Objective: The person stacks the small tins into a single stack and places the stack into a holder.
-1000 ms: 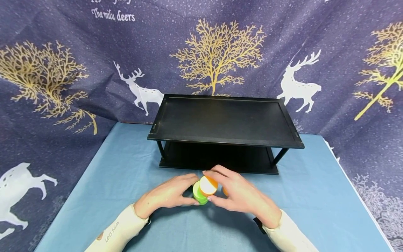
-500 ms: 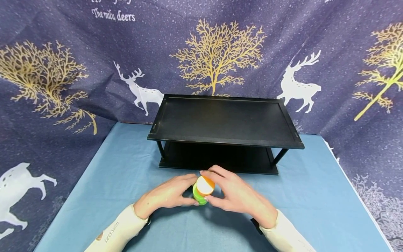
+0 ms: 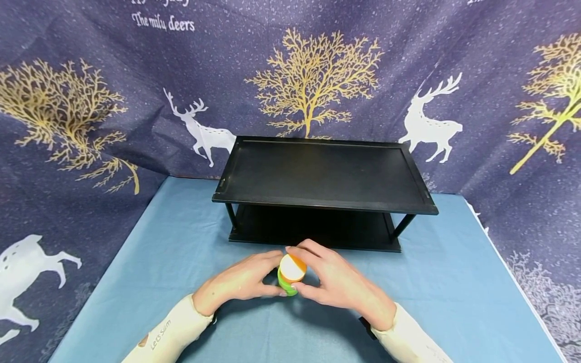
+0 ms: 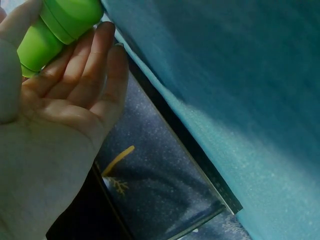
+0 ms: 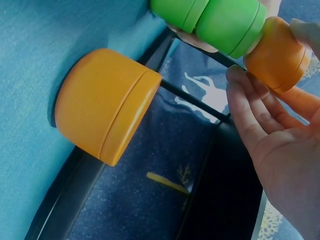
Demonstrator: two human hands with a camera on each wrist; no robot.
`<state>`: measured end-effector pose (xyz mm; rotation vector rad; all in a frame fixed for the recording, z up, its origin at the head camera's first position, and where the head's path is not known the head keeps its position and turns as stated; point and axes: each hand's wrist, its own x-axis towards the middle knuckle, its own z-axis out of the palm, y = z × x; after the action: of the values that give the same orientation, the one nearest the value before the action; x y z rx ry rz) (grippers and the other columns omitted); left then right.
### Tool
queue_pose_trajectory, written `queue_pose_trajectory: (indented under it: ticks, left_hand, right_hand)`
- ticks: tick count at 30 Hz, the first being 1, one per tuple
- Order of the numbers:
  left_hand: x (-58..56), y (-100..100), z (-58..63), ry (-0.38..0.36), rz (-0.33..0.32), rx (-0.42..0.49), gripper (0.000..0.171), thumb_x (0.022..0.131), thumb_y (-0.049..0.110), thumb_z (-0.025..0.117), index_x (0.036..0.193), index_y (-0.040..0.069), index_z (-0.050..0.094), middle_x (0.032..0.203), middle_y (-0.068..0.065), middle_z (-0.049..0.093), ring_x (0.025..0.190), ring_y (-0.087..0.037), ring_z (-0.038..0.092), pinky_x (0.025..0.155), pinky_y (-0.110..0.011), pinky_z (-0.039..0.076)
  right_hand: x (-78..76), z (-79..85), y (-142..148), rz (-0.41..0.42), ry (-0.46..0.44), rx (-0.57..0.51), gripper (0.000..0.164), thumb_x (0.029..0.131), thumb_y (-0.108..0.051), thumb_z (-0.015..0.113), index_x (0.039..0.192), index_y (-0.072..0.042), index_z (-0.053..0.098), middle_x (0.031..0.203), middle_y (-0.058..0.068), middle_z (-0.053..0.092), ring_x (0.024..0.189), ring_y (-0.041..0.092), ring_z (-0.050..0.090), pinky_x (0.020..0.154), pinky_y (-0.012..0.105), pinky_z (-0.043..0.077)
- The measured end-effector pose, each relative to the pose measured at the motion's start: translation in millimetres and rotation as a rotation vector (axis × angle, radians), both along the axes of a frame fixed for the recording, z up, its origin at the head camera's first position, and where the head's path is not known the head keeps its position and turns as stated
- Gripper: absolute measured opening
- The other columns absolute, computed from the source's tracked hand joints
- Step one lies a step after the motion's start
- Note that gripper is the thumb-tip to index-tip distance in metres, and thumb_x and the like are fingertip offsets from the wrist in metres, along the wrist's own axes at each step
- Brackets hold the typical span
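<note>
Two green rounded cups are stacked, the lower [image 5: 172,10] nearest the blue cloth and the upper [image 5: 232,25] above it. My left hand [image 3: 247,276] holds this stack from the left, its thumb and fingers round the sides; the left wrist view shows the green cups [image 4: 72,17] between them. From the right, my right hand [image 3: 329,277] pinches an orange cup [image 3: 292,267] with a white-and-orange top. That cup [image 5: 277,57] sits right at the upper green cup's top. A second orange cup [image 5: 105,102] stands on the cloth beside the stack, hidden behind my right hand in the head view.
A black two-level rack [image 3: 317,174] stands just beyond my hands, its lower shelf [image 3: 313,227] set back under the top. Blue cloth [image 3: 181,227] covers the table. Behind hangs a dark blue curtain [image 3: 290,75] with deer and trees.
My right hand has moved slightly left with the orange cup, bringing it more squarely over the green stack. The left hand stays in place. The second orange cup is no longer visible from the head.
</note>
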<state>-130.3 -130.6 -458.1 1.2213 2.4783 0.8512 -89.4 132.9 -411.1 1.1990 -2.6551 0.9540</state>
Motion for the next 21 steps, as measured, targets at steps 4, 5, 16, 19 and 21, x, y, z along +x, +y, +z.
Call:
queue_pose_trajectory:
  ticks: [4,5,16,19,21]
  left_hand:
    - [0.1,0.5,0.7,-0.005,0.001,-0.001,0.057,0.092,0.048,0.083,0.14,0.026,0.062,0.131,0.017,0.061,0.113,-0.003,0.06,0.103,-0.033,0.053]
    - [0.1,0.4,0.8,-0.003,0.001,0.0,0.057,0.092,0.049,0.083,0.14,0.026,0.062,0.131,0.017,0.061,0.113,-0.003,0.06,0.103,-0.033,0.053]
    - [-0.5,-0.4,0.7,-0.004,-0.005,-0.014,0.06,0.092,0.049,0.082,0.143,0.027,0.06,0.137,0.016,0.06,0.118,-0.003,0.06,0.106,-0.033,0.052]
    - [-0.5,-0.2,0.4,0.0,-0.005,-0.015,0.061,0.092,0.049,0.082,0.144,0.027,0.059,0.138,0.016,0.059,0.119,-0.003,0.06,0.107,-0.033,0.052]
    - [-0.7,0.0,0.2,0.001,-0.005,-0.014,0.061,0.092,0.049,0.082,0.144,0.027,0.059,0.138,0.016,0.059,0.12,-0.004,0.06,0.107,-0.033,0.052]
  right_hand:
    - [0.3,-1.1,-1.2,0.004,0.009,-0.006,0.06,0.093,-0.031,0.081,0.147,-0.013,0.06,0.134,-0.011,0.056,0.108,0.005,0.058,0.093,0.022,0.056]
    - [0.2,-1.5,-1.4,0.004,0.009,-0.009,0.06,0.093,-0.031,0.081,0.147,-0.013,0.06,0.134,-0.01,0.056,0.108,0.005,0.058,0.093,0.022,0.056]
    - [-1.0,-5.8,-3.6,0.02,0.059,-0.017,0.059,0.094,-0.03,0.08,0.146,-0.01,0.061,0.132,-0.007,0.058,0.105,0.007,0.058,0.089,0.021,0.056]
    - [-1.1,-7.2,-3.7,0.03,0.079,-0.028,0.059,0.094,-0.03,0.08,0.146,-0.01,0.06,0.132,-0.005,0.059,0.104,0.008,0.059,0.088,0.021,0.056]
    - [-1.3,-8.0,-3.7,0.033,0.083,-0.031,0.059,0.094,-0.03,0.08,0.146,-0.01,0.06,0.132,-0.004,0.059,0.104,0.009,0.059,0.088,0.021,0.056]
